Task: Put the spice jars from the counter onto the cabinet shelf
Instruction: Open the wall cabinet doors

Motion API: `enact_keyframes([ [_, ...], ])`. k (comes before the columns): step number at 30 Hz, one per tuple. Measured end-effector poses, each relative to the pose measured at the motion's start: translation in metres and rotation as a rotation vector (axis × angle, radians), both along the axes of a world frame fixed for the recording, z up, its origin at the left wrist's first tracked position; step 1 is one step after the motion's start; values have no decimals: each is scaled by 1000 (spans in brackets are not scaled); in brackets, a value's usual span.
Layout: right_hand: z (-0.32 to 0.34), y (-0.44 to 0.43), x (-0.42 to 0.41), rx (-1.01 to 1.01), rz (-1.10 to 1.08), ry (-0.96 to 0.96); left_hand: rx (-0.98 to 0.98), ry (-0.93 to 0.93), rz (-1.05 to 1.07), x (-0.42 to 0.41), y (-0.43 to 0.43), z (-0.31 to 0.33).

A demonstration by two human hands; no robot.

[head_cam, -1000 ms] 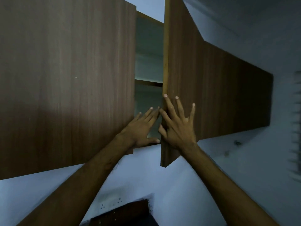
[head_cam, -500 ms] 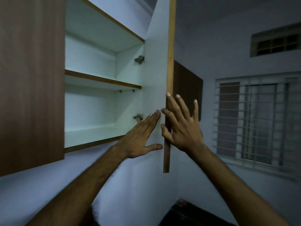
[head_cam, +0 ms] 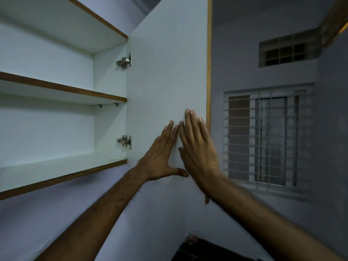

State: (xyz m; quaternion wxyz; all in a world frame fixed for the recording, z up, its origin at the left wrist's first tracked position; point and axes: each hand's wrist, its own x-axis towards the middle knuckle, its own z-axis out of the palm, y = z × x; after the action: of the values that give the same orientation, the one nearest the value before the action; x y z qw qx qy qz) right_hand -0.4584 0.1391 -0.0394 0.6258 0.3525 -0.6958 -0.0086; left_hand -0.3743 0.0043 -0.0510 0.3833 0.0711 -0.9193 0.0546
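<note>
The wall cabinet stands open, showing a bare white lower shelf (head_cam: 62,167) and a bare upper shelf (head_cam: 62,91) with brown edges. Its right door (head_cam: 165,72) is swung wide, white inner face toward me. My left hand (head_cam: 160,157) lies flat on that inner face with fingers spread and thumb out. My right hand (head_cam: 199,147) rests flat beside it, close to the door's brown outer edge, holding nothing. No spice jars are in view.
Two metal hinges (head_cam: 124,142) join the door to the cabinet side. A barred window (head_cam: 267,140) and a small vent (head_cam: 282,52) sit in the wall to the right. A dark counter corner (head_cam: 203,249) shows at the bottom.
The right cabinet door has swung from nearly closed to wide open, exposing both shelves. Both hands followed it and now press flat on its inner face.
</note>
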Motion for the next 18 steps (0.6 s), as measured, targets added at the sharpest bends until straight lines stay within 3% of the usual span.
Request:
enact_keyframes([
  [9, -11, -40, -96, -38, 152, -180, -156, -87, 113, -63, -45, 9],
  [13, -21, -57, -141, 8, 169, -279, -110, -99, 179, -108, -53, 6],
  [18, -34, -74, -165, -30, 195, -257, -138, -37, 277, -138, -62, -4],
])
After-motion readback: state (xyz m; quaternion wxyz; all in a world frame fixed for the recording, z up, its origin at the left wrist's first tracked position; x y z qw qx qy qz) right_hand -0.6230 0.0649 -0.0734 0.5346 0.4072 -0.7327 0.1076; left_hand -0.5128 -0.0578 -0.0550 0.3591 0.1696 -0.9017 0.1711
